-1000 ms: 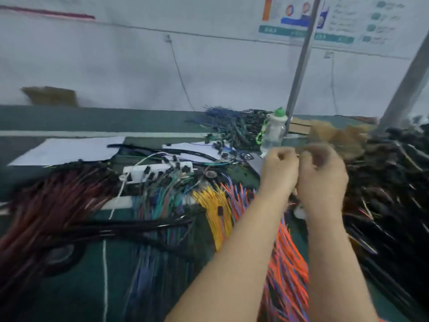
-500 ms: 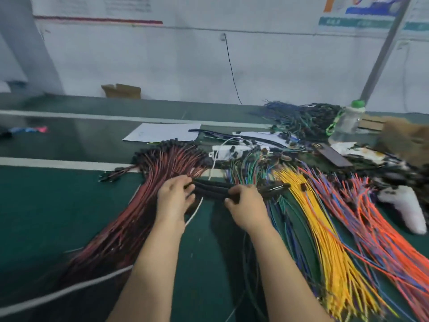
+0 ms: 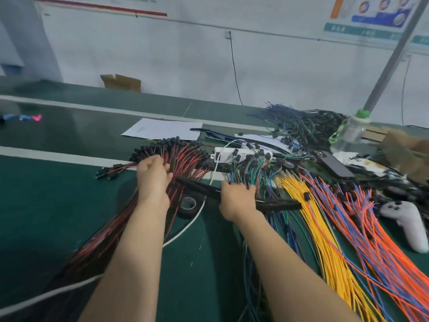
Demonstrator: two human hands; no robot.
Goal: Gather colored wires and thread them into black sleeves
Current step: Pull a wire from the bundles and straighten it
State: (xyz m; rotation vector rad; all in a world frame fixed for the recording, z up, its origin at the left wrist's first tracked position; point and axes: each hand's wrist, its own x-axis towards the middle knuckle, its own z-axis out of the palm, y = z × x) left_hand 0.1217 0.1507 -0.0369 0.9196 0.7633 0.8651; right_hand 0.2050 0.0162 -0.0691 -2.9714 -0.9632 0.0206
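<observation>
- The left hand rests on top of the red wires, which fan across the green bench. Its grip is clamped on a few strands near their black-capped ends.
- The right hand lies over the black sleeves, with its fingers curled down among the heads of the blue and green wires.
- I cannot tell whether the right hand's grip is clamped on the sleeves or on those wires.
- The sleeves lie flat as a long bundle between the two hands. One end is near the left thumb and the other sticks out past the right wrist onto the yellow wires.
- Orange and blue wires spread out to the right of the yellow ones.
- A roll of black tape lies flat between the forearms, just beside a white cable.
- A white power strip, a sheet of paper, a clear bottle and a phone sit farther back.
- A white controller lies at the right.
</observation>
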